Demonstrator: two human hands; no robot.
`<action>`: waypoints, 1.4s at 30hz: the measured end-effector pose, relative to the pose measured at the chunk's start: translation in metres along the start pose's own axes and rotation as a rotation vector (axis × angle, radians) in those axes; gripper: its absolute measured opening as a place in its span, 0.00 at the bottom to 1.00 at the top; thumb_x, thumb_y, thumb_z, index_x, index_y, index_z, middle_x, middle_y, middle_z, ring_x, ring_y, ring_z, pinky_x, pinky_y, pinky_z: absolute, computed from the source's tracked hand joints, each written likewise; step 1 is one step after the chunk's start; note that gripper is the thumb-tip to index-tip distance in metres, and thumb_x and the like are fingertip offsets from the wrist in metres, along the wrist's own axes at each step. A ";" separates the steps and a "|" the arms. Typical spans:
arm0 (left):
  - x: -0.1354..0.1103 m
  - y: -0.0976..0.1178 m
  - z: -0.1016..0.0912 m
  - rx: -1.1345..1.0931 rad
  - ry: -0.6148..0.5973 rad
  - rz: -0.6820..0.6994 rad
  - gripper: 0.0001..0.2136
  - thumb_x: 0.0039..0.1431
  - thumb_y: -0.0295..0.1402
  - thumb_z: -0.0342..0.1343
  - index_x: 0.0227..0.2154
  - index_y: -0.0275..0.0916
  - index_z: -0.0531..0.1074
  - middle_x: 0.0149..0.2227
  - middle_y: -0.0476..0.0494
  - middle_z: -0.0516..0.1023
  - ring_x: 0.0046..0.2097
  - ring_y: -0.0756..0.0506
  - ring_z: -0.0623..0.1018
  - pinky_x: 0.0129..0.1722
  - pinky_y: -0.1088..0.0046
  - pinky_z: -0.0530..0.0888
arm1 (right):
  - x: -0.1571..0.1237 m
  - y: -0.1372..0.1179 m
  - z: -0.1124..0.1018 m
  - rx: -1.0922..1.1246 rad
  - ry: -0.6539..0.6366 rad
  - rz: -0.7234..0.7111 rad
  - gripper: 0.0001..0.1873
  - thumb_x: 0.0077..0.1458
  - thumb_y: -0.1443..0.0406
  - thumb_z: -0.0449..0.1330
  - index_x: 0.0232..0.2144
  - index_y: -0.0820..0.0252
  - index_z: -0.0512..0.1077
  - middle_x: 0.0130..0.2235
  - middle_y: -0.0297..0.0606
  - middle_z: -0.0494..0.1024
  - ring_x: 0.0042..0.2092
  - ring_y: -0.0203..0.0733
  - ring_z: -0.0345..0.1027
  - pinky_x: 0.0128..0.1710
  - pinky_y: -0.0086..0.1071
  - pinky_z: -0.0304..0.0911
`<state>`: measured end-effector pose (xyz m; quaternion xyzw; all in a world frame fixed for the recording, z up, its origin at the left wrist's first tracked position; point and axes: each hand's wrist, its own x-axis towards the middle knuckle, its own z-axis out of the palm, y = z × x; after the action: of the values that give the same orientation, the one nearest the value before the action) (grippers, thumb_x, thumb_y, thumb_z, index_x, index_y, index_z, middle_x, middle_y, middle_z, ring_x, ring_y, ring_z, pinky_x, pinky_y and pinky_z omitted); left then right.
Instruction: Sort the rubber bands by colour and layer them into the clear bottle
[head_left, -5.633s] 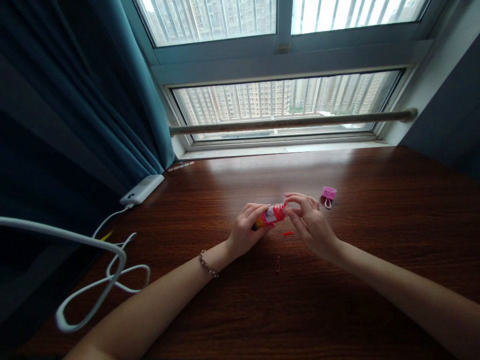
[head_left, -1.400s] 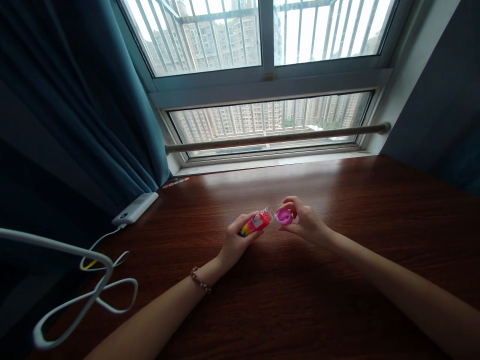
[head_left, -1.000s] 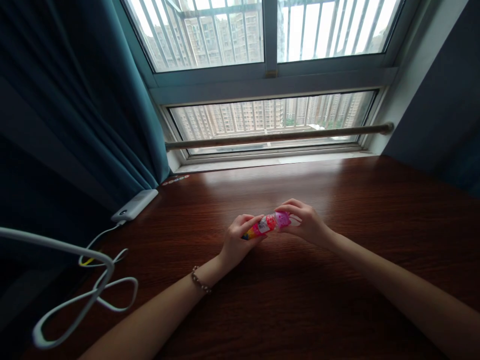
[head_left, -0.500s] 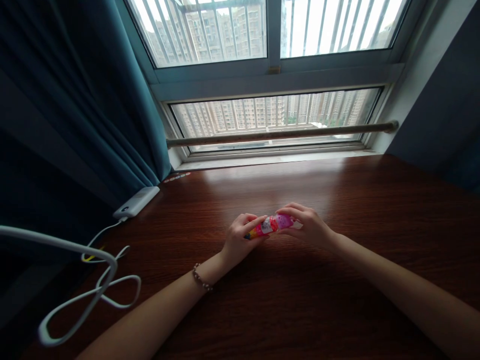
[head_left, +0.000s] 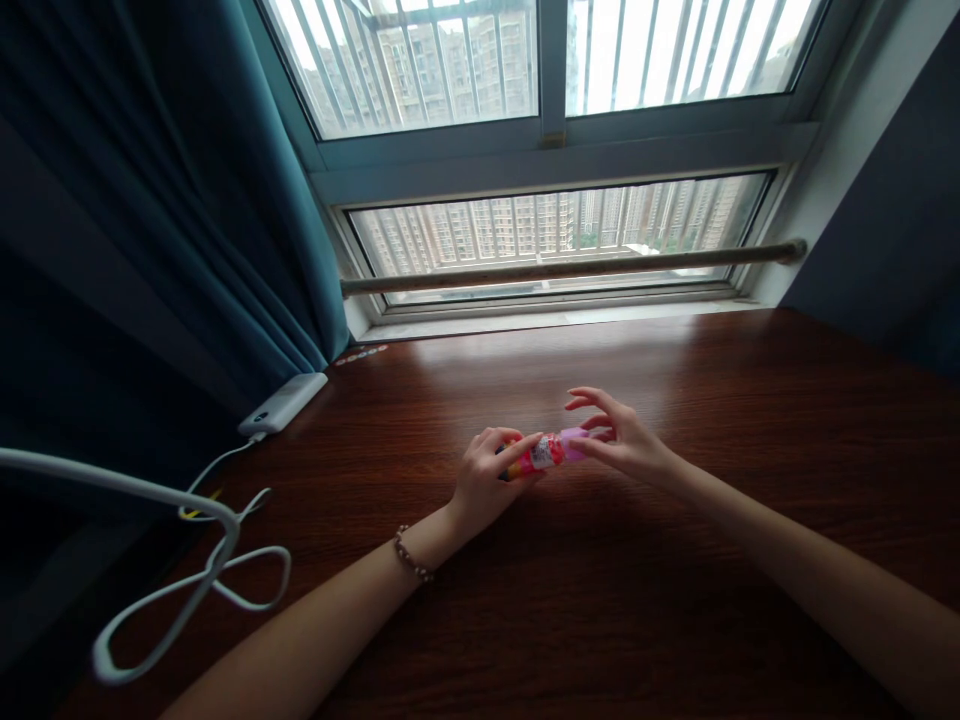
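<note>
Above the middle of the table, my left hand [head_left: 485, 468] is wrapped round a small tube-shaped bottle [head_left: 546, 452] with a red, pink and yellow printed label. Its pinkish-purple end [head_left: 573, 442], which looks like a cap, points right. At that end is my right hand [head_left: 622, 440], its fingers spread and the index finger lifted away. The right thumb touches or nearly touches the purple end; lower fingers lie close behind it. My left fingers hide part of the bottle's other end, and its exact kind cannot be read.
The dark wooden table [head_left: 480, 620] spreads below a barred window with a rail [head_left: 570, 270]. At left, a white power strip or adapter [head_left: 283, 403] lies by the blue curtain [head_left: 225, 200]. A looped white cable [head_left: 161, 640] reaches over the table's left side.
My right fingers have opened from their grip round the purple end, and the index finger has risen. My left hand keeps its hold; the whole view has shifted slightly.
</note>
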<state>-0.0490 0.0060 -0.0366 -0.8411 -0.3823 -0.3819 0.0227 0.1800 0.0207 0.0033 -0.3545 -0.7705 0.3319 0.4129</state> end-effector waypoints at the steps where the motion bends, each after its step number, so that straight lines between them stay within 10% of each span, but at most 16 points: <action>1: 0.000 -0.001 0.000 -0.021 0.007 -0.034 0.20 0.49 0.38 0.58 0.47 0.45 0.68 0.39 0.43 0.71 0.40 0.45 0.70 0.41 0.66 0.69 | 0.001 0.000 -0.002 0.055 -0.021 -0.027 0.31 0.46 0.57 0.62 0.51 0.58 0.58 0.46 0.45 0.69 0.37 0.41 0.70 0.33 0.32 0.69; 9: 0.000 -0.003 0.001 -0.089 0.010 -0.089 0.20 0.49 0.38 0.59 0.47 0.45 0.68 0.39 0.42 0.71 0.40 0.45 0.70 0.41 0.66 0.70 | -0.001 0.008 -0.004 -0.157 0.010 0.088 0.21 0.59 0.56 0.47 0.48 0.63 0.65 0.17 0.31 0.71 0.24 0.40 0.70 0.32 0.35 0.67; 15: 0.000 -0.003 0.001 -0.081 0.008 -0.092 0.20 0.49 0.39 0.58 0.47 0.45 0.68 0.39 0.42 0.70 0.40 0.45 0.70 0.41 0.66 0.70 | -0.001 0.004 0.001 0.014 -0.066 -0.043 0.36 0.45 0.58 0.63 0.54 0.58 0.55 0.47 0.45 0.70 0.39 0.41 0.71 0.34 0.31 0.68; 21: 0.000 0.000 -0.001 -0.027 0.016 -0.039 0.20 0.50 0.39 0.58 0.47 0.45 0.69 0.39 0.43 0.71 0.40 0.45 0.70 0.41 0.66 0.69 | -0.003 0.004 -0.003 -0.132 0.046 0.130 0.22 0.60 0.54 0.44 0.47 0.64 0.65 0.14 0.30 0.69 0.20 0.38 0.67 0.27 0.30 0.66; 27: -0.001 -0.002 0.000 -0.014 0.012 -0.055 0.20 0.50 0.40 0.58 0.47 0.44 0.69 0.38 0.43 0.71 0.39 0.45 0.69 0.40 0.66 0.69 | 0.000 0.001 -0.004 0.062 -0.104 0.004 0.33 0.46 0.57 0.62 0.52 0.57 0.57 0.49 0.45 0.69 0.38 0.42 0.71 0.32 0.32 0.69; 34: -0.001 0.000 -0.001 0.011 0.014 -0.012 0.19 0.50 0.40 0.57 0.47 0.45 0.69 0.39 0.43 0.71 0.39 0.45 0.69 0.41 0.67 0.68 | -0.002 0.003 0.000 -0.010 -0.084 0.131 0.21 0.57 0.55 0.50 0.48 0.63 0.60 0.20 0.32 0.72 0.20 0.37 0.68 0.22 0.28 0.64; 39: 0.000 -0.001 -0.002 0.024 0.026 -0.011 0.19 0.50 0.41 0.57 0.46 0.44 0.69 0.38 0.43 0.71 0.39 0.46 0.69 0.40 0.67 0.68 | -0.002 0.003 0.000 -0.053 -0.140 -0.054 0.36 0.47 0.59 0.62 0.56 0.58 0.52 0.45 0.46 0.72 0.34 0.40 0.70 0.31 0.30 0.66; 42: 0.000 -0.001 -0.002 0.030 0.018 -0.005 0.19 0.50 0.41 0.57 0.46 0.45 0.69 0.38 0.43 0.71 0.39 0.46 0.69 0.40 0.67 0.67 | -0.002 0.001 0.002 -0.129 -0.137 -0.157 0.25 0.49 0.62 0.61 0.50 0.59 0.63 0.44 0.43 0.72 0.38 0.40 0.68 0.37 0.32 0.64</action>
<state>-0.0514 0.0060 -0.0356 -0.8363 -0.3897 -0.3838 0.0378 0.1789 0.0190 0.0007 -0.2954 -0.8420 0.2718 0.3604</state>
